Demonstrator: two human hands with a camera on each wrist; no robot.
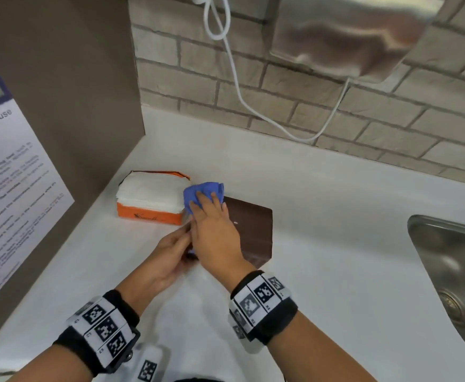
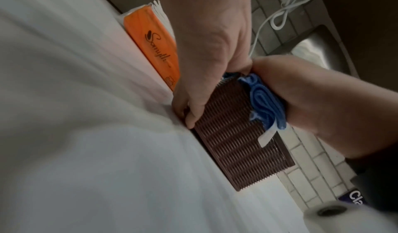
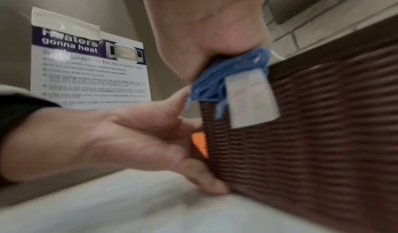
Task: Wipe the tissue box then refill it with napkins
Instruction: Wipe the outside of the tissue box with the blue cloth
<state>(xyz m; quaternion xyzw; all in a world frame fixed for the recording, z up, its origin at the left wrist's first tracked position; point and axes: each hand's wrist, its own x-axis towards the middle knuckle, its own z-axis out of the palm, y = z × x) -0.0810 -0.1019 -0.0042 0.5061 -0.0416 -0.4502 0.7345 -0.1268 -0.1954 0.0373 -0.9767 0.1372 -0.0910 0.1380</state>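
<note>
The brown ribbed tissue box (image 1: 253,230) lies on the white counter (image 1: 322,202). My right hand (image 1: 212,224) presses a folded blue cloth (image 1: 201,193) flat onto the box's top far-left end, fingers straight. My left hand (image 1: 174,245) grips the box's near-left corner, thumb on the long side and fingers on the end, as the right wrist view shows at the left hand (image 3: 129,138). In the left wrist view the cloth (image 2: 264,104) sits between the right hand (image 2: 312,100) and the box (image 2: 237,143). An opened orange napkin pack (image 1: 151,198) stands just left of the box.
A steel sink (image 1: 446,257) is sunk into the counter at the right. A steel appliance (image 1: 350,37) hangs on the brick wall, with a white cable (image 1: 234,78) looping down. A brown side panel with a poster (image 1: 10,175) closes off the left. A paper roll (image 2: 329,214) lies nearby.
</note>
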